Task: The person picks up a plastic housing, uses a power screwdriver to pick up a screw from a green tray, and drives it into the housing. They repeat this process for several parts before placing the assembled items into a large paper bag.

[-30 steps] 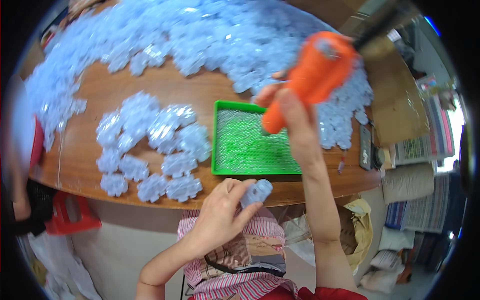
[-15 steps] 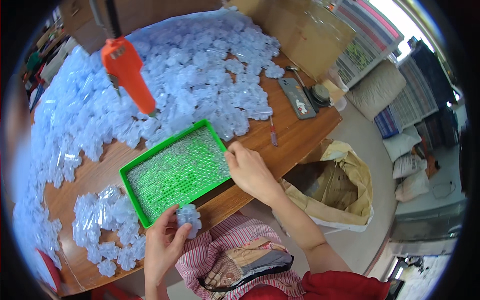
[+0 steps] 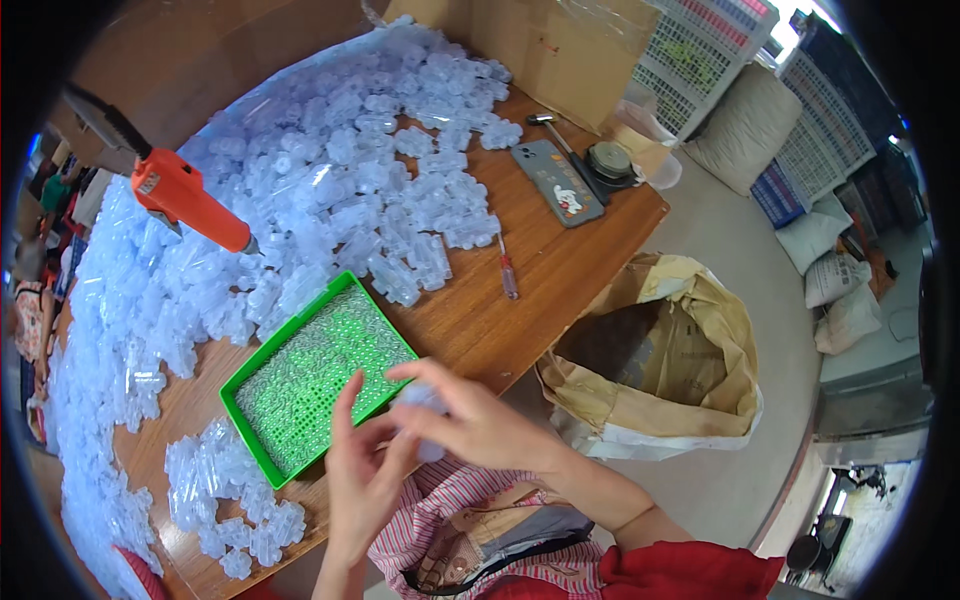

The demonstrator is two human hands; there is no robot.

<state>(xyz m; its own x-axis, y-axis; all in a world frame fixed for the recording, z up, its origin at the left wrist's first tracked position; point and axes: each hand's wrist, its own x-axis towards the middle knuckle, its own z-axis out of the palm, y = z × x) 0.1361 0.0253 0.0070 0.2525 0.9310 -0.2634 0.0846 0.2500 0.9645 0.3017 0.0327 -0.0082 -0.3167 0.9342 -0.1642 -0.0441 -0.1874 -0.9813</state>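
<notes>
A small clear plastic part point(image 3: 425, 400) with a lobed outline is between my hands, near the table's front edge. My left hand point(image 3: 365, 470) pinches its left side with thumb and fingers, the index finger pointing up. My right hand point(image 3: 480, 422) closes around it from the right and partly hides it. Just beyond my hands lies a green perforated tray point(image 3: 247, 437), with many tiny silvery metal pieces spread inside. A loose group of similar clear parts point(image 3: 215, 480) rests left of the tray.
A large heap of clear parts point(image 3: 300, 180) covers the table's back and left. An orange electric screwdriver point(image 3: 190, 200) hangs above it. A small screwdriver point(image 3: 508, 272), a phone point(image 3: 557, 183) and a round tin point(image 3: 611, 160) lie at right. An open sack point(image 3: 735, 390) stands beside the table.
My right hand has left the tray's right end and come to the plastic part beside my left hand. My left hand has turned, its index finger now raised. The view has shifted.
</notes>
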